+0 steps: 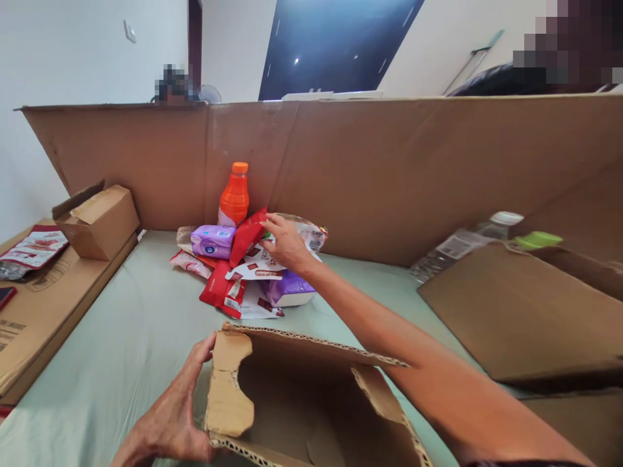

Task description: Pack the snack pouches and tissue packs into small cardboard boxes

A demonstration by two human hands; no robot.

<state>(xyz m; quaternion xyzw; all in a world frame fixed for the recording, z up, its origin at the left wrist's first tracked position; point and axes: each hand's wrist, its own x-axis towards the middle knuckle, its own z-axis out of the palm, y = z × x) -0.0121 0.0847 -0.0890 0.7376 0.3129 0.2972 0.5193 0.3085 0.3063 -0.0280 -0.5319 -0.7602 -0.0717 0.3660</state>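
My left hand (pixel 180 402) grips the left side of an open cardboard box (pixel 296 347), fingers outside near its torn flap. The box's visible inside holds nothing. My right hand (pixel 287 243) stretches over the box to a pile of packaged goods, its fingertips closed at the right edge of a tilted red snack packet (pixel 247 239). Left of that packet lies a purple tissue pack (pixel 213 241). Another red packet (pixel 221 288), a white snack bag (pixel 257 266) and a second purple pack (pixel 292 288) lie below. Behind them stands an orange bottle (pixel 234 198).
A tall cardboard wall (pixel 365 168) closes off the back. At left, a small open carton (pixel 104 220) and a snack bag (pixel 36 250) sit on a flat box. At right, a clear plastic bottle (pixel 457 245) leans behind a larger carton (pixel 516 311). People are beyond the wall.
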